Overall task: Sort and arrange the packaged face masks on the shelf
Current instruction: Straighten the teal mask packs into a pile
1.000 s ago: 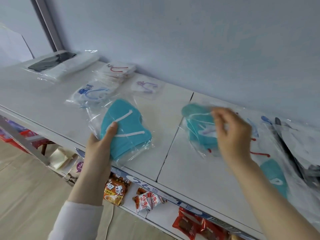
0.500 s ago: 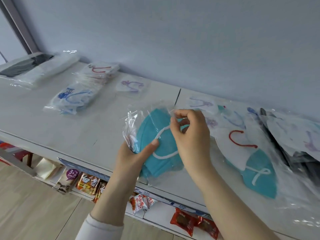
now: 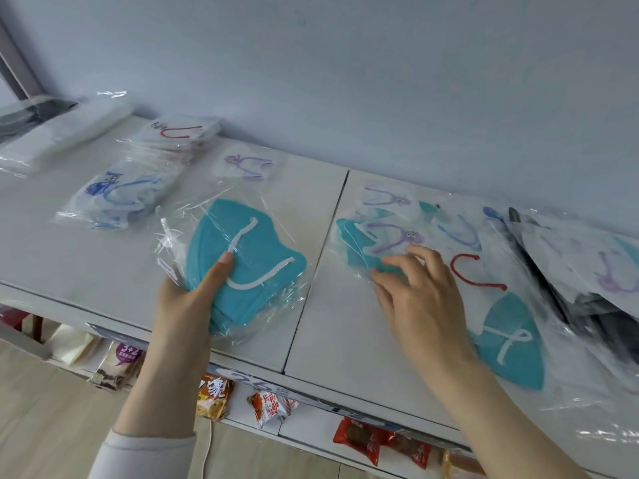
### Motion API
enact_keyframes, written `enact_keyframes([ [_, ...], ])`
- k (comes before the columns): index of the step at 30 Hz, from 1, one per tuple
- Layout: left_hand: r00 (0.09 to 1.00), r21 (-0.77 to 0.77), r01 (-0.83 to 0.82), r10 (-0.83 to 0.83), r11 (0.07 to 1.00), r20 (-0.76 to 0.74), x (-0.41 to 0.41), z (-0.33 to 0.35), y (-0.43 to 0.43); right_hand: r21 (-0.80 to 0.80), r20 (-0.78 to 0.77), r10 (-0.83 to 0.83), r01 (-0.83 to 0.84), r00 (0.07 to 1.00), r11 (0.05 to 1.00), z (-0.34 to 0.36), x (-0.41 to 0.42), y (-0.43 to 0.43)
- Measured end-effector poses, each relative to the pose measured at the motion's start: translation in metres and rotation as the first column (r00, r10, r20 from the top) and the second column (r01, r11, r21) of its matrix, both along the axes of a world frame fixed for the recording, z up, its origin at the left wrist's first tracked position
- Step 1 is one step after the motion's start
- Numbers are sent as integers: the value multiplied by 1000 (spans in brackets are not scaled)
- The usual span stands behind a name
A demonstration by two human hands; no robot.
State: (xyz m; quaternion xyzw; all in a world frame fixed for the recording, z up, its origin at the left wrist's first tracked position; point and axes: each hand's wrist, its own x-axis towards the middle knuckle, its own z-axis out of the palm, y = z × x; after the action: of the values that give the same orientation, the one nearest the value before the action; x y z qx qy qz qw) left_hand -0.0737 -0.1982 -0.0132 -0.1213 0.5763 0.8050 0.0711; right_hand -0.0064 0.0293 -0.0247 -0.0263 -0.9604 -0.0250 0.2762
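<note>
The left hand (image 3: 186, 302) grips a stack of bagged teal masks (image 3: 249, 261) just past the shelf's (image 3: 345, 340) near edge, thumb on top. The right hand (image 3: 422, 299), fingers spread and holding nothing, reaches onto the unsorted heap (image 3: 484, 243). Best to pinch the half-buried teal pack (image 3: 354, 243) by its film and slide it leftward across the bare shelf between. Sorted piles (image 3: 117, 198) sit far left.
</note>
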Motion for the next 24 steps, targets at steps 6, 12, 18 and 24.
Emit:
enact_keyframes([
  [6,1000,14,-17,17,1000,-7,2,1,0,-169,25,-14,18,1000,985,15,28,27],
  [12,993,6,114,-114,993,-25,14,1,34,-160,112,-320,335,941,929,-3,93,69],
  [18,955,-22,288,-289,957,-62,34,5,87,-278,149,-332,362,931,890,-14,111,69],
  [24,938,-23,339,-339,941,-70,46,9,109,-18,227,-214,224,950,975,-9,130,55],
])
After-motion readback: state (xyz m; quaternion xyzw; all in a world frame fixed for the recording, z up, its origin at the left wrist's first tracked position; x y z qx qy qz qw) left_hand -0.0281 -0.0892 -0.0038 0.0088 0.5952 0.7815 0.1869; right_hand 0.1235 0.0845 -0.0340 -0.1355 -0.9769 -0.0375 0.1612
